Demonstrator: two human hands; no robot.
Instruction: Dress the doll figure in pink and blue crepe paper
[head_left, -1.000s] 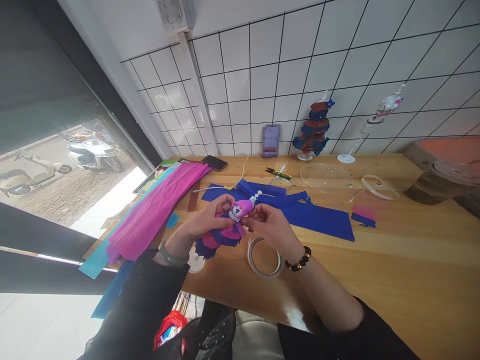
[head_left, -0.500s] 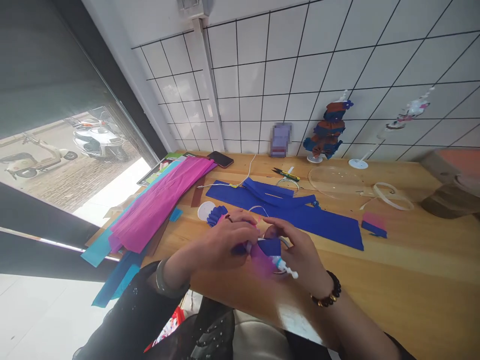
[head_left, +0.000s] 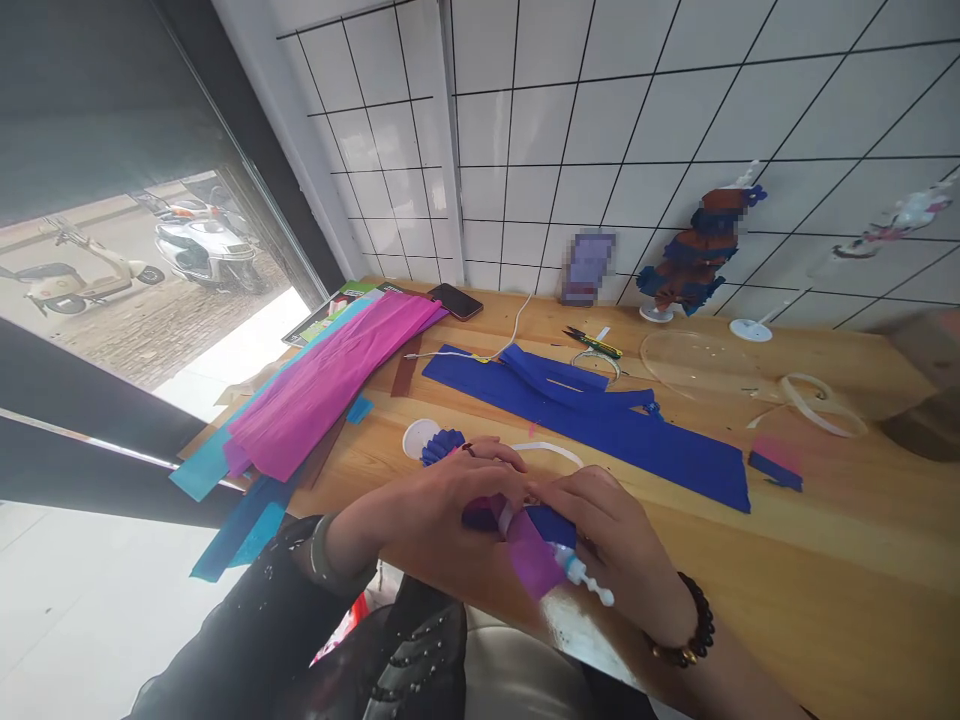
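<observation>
Both hands close around a slim stand wrapped in crepe paper, lying sideways over the table's front edge. Its white disc base (head_left: 418,440) and pleated blue paper (head_left: 442,447) show at the left. The white knobbed tip (head_left: 596,584) sticks out at the lower right. My left hand (head_left: 450,492) grips the wrapped middle, fingers bent inward. My right hand (head_left: 619,530) pinches at it from the other side, fingertips near the left ones. A pink paper strip (head_left: 536,560) hangs from it between the hands. Behind the fingers curves a white ribbon-like strip (head_left: 555,450). The fingers hide the exact grip points.
Blue crepe paper (head_left: 585,430) lies beyond my hands, pink crepe paper (head_left: 315,400) to the left. Snips (head_left: 592,342), a phone (head_left: 457,300) and a white cable (head_left: 510,340) are farther back. A paper-dressed stand (head_left: 694,255) and a tape roll (head_left: 814,405) are at the right.
My right hand has turned palm-down and its fingers have closed toward the left ones. The pink strip hangs more still, and more of the white strip shows. The view has shifted slightly.
</observation>
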